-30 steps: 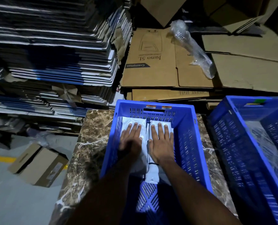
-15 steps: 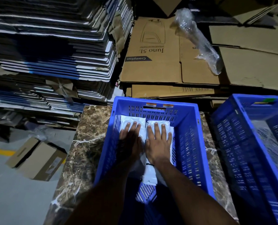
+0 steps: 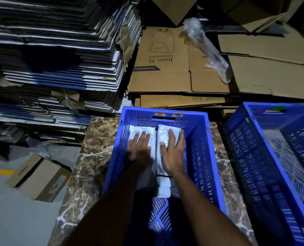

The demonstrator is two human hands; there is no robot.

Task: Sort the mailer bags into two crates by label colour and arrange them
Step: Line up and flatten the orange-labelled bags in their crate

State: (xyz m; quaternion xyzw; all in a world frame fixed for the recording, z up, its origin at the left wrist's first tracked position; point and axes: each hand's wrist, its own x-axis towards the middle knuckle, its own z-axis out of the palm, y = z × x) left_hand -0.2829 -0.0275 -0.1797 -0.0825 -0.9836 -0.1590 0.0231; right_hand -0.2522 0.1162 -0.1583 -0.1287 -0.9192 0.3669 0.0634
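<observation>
Your left hand (image 3: pixel 140 148) and right hand (image 3: pixel 172 153) lie flat, fingers straight, each pressing a white mailer bag (image 3: pixel 142 134) at the far end of the near blue crate (image 3: pixel 199 157) on the marble surface (image 3: pixel 94 157). Right of that crate, a second crate (image 3: pixel 254 166) already holds bags (labels unseen). Since a second ago, both hands have slid farther in; sorting seems partly done.

Colours and patterns noted around the two pressing hands.

White plastic mailer bags (image 3: pixel 142 129) lie under both flat palms, inside a bright blue slotted plastic crate (image 3: pixel 200 139) carrying two orange-and-white stickers (image 3: pixel 168 114) on the rim beyond the fingertips. Outside the crate walls: brown marble tabletop with white veining (image 3: pixel 96 153). Right of the right hand, a second blue perforated crate (image 3: pixel 250 157) bears a green tag (image 3: pixel 279 108).
</observation>
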